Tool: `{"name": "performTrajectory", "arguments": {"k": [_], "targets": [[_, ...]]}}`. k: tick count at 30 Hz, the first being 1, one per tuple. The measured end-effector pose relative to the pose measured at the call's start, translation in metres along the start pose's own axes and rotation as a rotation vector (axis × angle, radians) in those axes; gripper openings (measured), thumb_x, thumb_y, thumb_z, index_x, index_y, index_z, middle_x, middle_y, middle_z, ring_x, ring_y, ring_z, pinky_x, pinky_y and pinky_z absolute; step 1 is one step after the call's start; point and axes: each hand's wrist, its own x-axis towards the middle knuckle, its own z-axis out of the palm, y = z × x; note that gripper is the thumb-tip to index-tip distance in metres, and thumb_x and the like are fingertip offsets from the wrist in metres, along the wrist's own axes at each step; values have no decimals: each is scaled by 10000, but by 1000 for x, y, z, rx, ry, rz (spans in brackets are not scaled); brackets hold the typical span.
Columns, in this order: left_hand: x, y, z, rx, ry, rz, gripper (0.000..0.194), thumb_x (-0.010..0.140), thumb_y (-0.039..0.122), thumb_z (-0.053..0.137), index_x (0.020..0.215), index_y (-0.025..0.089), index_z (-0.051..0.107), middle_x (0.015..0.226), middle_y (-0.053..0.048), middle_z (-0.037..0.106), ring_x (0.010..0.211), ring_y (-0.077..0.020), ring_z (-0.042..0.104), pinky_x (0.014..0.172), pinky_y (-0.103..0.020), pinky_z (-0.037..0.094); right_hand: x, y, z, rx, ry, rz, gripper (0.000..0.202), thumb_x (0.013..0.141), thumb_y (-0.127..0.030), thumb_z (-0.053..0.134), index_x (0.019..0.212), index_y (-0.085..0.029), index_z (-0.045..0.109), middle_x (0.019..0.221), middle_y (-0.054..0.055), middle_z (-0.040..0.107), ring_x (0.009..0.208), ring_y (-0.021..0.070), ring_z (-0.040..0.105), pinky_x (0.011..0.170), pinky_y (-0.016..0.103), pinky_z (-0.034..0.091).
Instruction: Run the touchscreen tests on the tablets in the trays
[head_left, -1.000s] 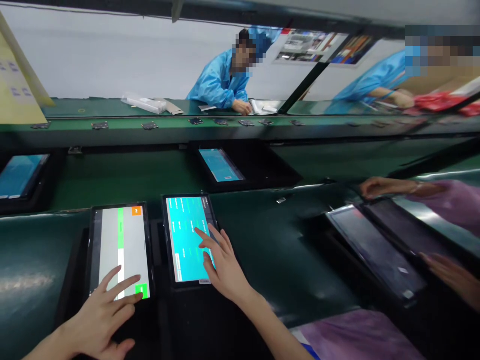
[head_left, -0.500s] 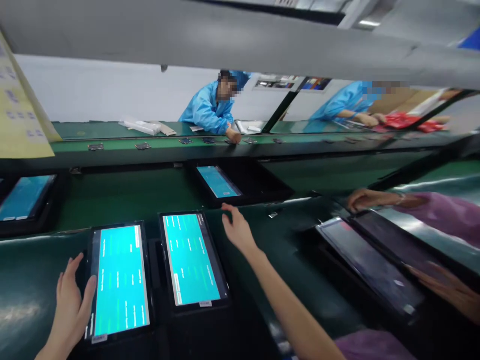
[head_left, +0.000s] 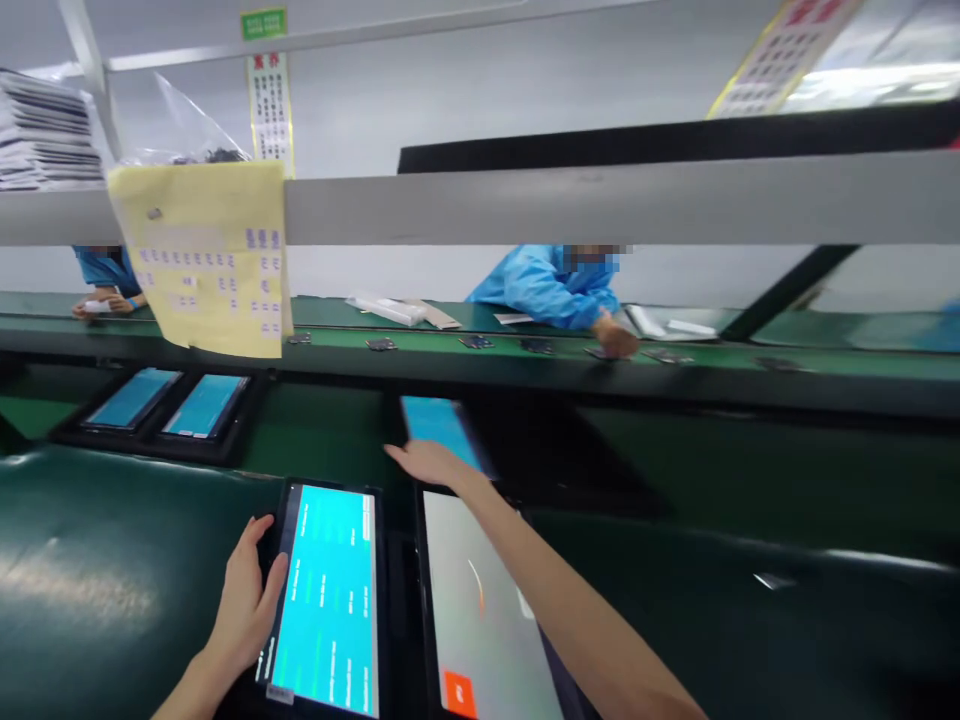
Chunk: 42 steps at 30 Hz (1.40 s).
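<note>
A tablet with a cyan screen point(head_left: 326, 600) lies in a black tray in front of me. My left hand point(head_left: 251, 595) is at its left edge, thumb and fingers apart. Beside it on the right lies a second tablet point(head_left: 480, 600), its screen pale grey with an orange square at the bottom. My right hand point(head_left: 427, 462) reaches over that tablet's top, fingers extended and not wrapped round anything, near another cyan-screen tablet point(head_left: 442, 425) in a tray on the belt behind. My right forearm hides part of the grey screen.
Two more lit tablets point(head_left: 202, 405) sit in a black tray point(head_left: 247, 410) at the back left. A yellow sheet point(head_left: 202, 270) hangs from the grey shelf beam point(head_left: 525, 200). Across the line, a person in blue point(head_left: 551, 285) handles small parts; another person's hands point(head_left: 109, 303) show at far left.
The view has swung left. The right tablet's screen has gone from cyan to grey with an orange square. My right hand has moved left over its top. The neighbour's purple-sleeved arms have left view.
</note>
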Motion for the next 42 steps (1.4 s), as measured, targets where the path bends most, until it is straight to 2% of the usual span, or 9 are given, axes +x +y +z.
{"name": "performTrajectory", "arguments": {"k": [3, 6, 11, 16, 20, 28, 34, 39, 42], "targets": [[3, -1, -4, 13, -4, 38, 616, 921, 591, 347, 1370, 170, 356, 1445, -149, 388, 1379, -290, 305, 1143, -559, 251, 5, -23, -4, 214, 30, -195, 289, 986, -384, 457, 1195, -269, 619, 1283, 44, 615, 1157, 187, 588, 990, 356, 478], [4, 1, -7, 26, -23, 66, 600, 924, 563, 376, 1375, 168, 338, 1446, -161, 377, 1384, -296, 300, 1142, -556, 255, -7, -27, -27, 337, 165, -270, 355, 987, -318, 366, 1280, -296, 566, 1384, -23, 544, 1315, 150, 455, 1114, 332, 350], [8, 11, -1, 220, -95, 118, 667, 916, 569, 391, 1412, 144, 258, 1472, -184, 338, 1424, -329, 200, 1126, -600, 231, -90, 6, -60, 374, 297, -176, 346, 942, -398, 447, 1246, -319, 592, 1337, -21, 584, 1329, 213, 448, 1110, 450, 354], [18, 14, 15, 522, -78, 241, 754, 849, 595, 473, 1413, 141, 260, 1433, -216, 381, 1406, -406, 210, 1060, -679, 218, -184, 54, -31, 360, 353, 136, 350, 917, -449, 491, 1195, -289, 634, 1286, 32, 623, 1273, 256, 509, 1066, 476, 407], [20, 14, 14, 520, -41, 289, 777, 856, 659, 409, 1418, 150, 238, 1415, -207, 406, 1384, -388, 275, 1030, -620, 312, -222, 78, 9, 391, 506, 401, 406, 871, -485, 536, 1178, -234, 626, 1218, 86, 651, 1147, 281, 593, 987, 494, 468], [27, 11, 8, 435, -56, 288, 771, 867, 702, 328, 1405, 151, 292, 1395, -215, 417, 1373, -406, 292, 1016, -649, 332, -231, 87, 46, 386, 642, 514, 477, 848, -484, 570, 1230, -199, 545, 1220, 125, 613, 1134, 268, 569, 1003, 501, 443], [22, 24, 0, 446, -70, 249, 609, 915, 560, 411, 1402, 210, 306, 1331, -169, 462, 1279, -377, 414, 988, -591, 406, -242, 78, 42, 362, 625, 644, 536, 810, -543, 603, 1241, -230, 541, 1248, 115, 587, 1150, 309, 542, 1018, 568, 391], [18, 36, -4, 478, -119, 233, 612, 917, 487, 450, 1443, 235, 264, 1373, -150, 427, 1291, -378, 387, 994, -589, 406, -245, 71, 38, 325, 616, 712, 659, 719, -583, 668, 1255, -223, 541, 1226, 129, 586, 1150, 369, 535, 1006, 632, 375], [18, 35, -6, 448, -118, 230, 627, 909, 483, 458, 1461, 261, 261, 1399, -117, 411, 1312, -369, 371, 1058, -594, 353, -245, 68, 36, 325, 635, 717, 628, 726, -521, 701, 1260, -236, 534, 1225, 117, 585, 1138, 342, 553, 1016, 602, 391]]}}
